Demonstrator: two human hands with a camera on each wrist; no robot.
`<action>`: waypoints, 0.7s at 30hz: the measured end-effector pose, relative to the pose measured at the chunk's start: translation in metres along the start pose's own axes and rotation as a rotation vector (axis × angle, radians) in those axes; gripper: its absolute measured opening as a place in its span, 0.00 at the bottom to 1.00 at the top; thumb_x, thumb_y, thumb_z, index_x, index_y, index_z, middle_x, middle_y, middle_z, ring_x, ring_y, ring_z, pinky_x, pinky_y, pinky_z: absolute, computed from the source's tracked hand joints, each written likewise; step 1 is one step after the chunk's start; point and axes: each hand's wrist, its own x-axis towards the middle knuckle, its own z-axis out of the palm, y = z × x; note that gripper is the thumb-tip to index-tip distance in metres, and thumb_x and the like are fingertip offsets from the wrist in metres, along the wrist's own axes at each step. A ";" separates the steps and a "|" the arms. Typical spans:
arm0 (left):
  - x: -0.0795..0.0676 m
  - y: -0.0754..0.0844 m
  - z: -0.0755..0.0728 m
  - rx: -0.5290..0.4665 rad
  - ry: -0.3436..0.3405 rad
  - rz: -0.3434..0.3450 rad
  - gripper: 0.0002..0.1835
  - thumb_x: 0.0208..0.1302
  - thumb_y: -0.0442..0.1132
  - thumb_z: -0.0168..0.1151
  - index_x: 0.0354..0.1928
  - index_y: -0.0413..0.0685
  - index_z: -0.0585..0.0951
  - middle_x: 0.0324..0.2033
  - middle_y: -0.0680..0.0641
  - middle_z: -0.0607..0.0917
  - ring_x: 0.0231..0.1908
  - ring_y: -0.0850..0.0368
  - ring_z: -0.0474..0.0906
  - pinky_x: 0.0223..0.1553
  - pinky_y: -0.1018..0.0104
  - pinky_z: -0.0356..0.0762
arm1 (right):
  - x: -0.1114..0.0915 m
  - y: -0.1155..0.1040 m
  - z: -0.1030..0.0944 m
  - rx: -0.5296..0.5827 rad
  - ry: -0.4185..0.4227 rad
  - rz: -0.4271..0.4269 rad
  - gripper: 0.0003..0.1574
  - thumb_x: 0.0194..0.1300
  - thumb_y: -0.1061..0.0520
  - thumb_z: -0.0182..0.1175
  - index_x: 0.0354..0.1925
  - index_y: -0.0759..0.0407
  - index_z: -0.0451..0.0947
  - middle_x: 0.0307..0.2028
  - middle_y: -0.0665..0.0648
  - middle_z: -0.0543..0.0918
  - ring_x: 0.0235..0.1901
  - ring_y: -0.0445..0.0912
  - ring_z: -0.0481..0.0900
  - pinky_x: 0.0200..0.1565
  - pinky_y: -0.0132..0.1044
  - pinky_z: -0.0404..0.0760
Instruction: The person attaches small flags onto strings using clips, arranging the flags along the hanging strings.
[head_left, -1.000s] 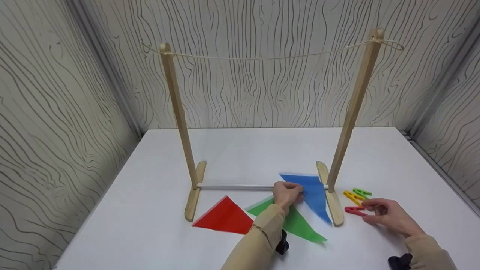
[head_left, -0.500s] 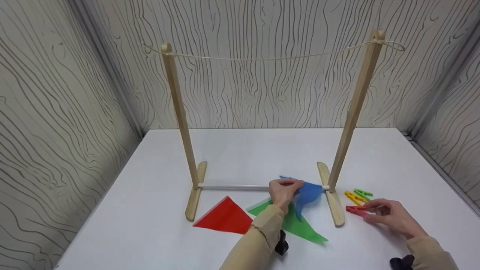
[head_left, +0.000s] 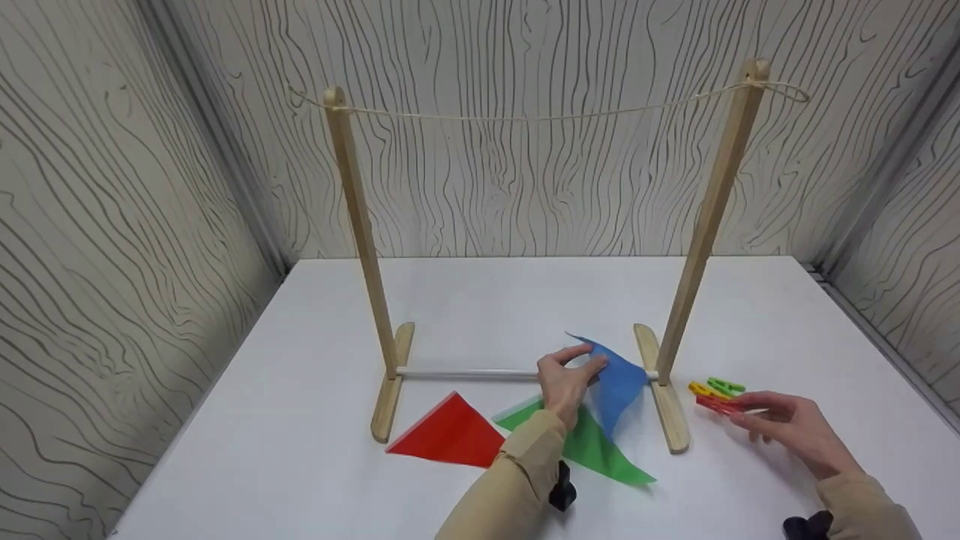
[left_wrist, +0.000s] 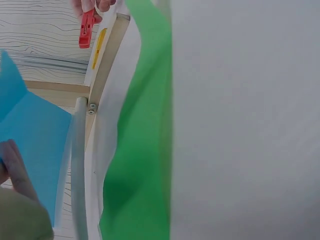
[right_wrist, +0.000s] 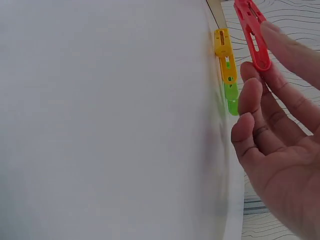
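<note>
My left hand [head_left: 568, 379] pinches the blue triangular flag [head_left: 621, 386] near its upper edge, lifting it off the table by the white rod. Its lower tip hangs down over the green flag [head_left: 600, 454], which lies flat under my left wrist. Over on the right, my right hand [head_left: 795, 431] holds a red clothespin [right_wrist: 252, 35] between thumb and fingers, raised above the tabletop in the right wrist view. A yellow clothespin [head_left: 703, 388] and a green clothespin [head_left: 726, 386] lie just beyond it. Part of the red flag [head_left: 454, 435] is covered by my left sleeve.
A wooden stand has a left post [head_left: 364, 240] and a right post [head_left: 709, 217], joined low down by a white rod [head_left: 465, 373]. A thin string [head_left: 525, 118] sags between the post tops. Patterned panels [head_left: 480, 187] enclose the white table [head_left: 262, 450].
My left hand has picked the blue flag up from lying flat, and it now bends upward. My right hand has raised the red clothespin slightly off the table.
</note>
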 end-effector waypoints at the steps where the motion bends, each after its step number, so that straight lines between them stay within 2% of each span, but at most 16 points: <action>1: 0.000 0.000 0.000 -0.003 0.004 0.009 0.13 0.54 0.31 0.76 0.42 0.38 0.88 0.44 0.40 0.86 0.33 0.55 0.89 0.41 0.64 0.88 | 0.000 0.000 0.000 0.015 0.013 -0.006 0.37 0.67 0.47 0.66 0.62 0.72 0.73 0.39 0.43 0.86 0.32 0.39 0.79 0.35 0.33 0.73; 7: 0.002 0.005 0.000 0.008 0.055 0.042 0.07 0.56 0.36 0.76 0.35 0.42 0.90 0.32 0.45 0.89 0.27 0.63 0.83 0.34 0.70 0.85 | -0.003 -0.004 0.002 0.088 0.094 -0.047 0.35 0.68 0.44 0.66 0.62 0.66 0.76 0.42 0.29 0.80 0.41 0.26 0.76 0.43 0.27 0.79; 11: 0.000 0.013 0.001 0.036 0.095 0.048 0.09 0.54 0.42 0.78 0.31 0.45 0.90 0.31 0.49 0.87 0.29 0.62 0.79 0.34 0.71 0.81 | -0.002 -0.008 0.003 0.188 0.138 -0.068 0.31 0.69 0.43 0.63 0.63 0.58 0.77 0.41 0.22 0.76 0.42 0.27 0.78 0.45 0.24 0.80; 16: -0.005 0.022 0.003 -0.013 0.077 0.044 0.11 0.54 0.44 0.78 0.32 0.45 0.89 0.29 0.49 0.87 0.27 0.62 0.82 0.36 0.68 0.86 | -0.003 -0.019 0.006 0.299 0.192 -0.113 0.30 0.71 0.42 0.60 0.65 0.54 0.75 0.44 0.23 0.77 0.43 0.29 0.78 0.46 0.18 0.77; 21: -0.008 0.029 0.006 -0.067 0.049 0.079 0.10 0.55 0.43 0.77 0.34 0.46 0.88 0.28 0.51 0.88 0.29 0.62 0.83 0.39 0.69 0.86 | -0.004 -0.028 0.010 0.503 0.200 -0.201 0.23 0.74 0.48 0.58 0.62 0.52 0.75 0.46 0.29 0.79 0.43 0.28 0.79 0.47 0.14 0.77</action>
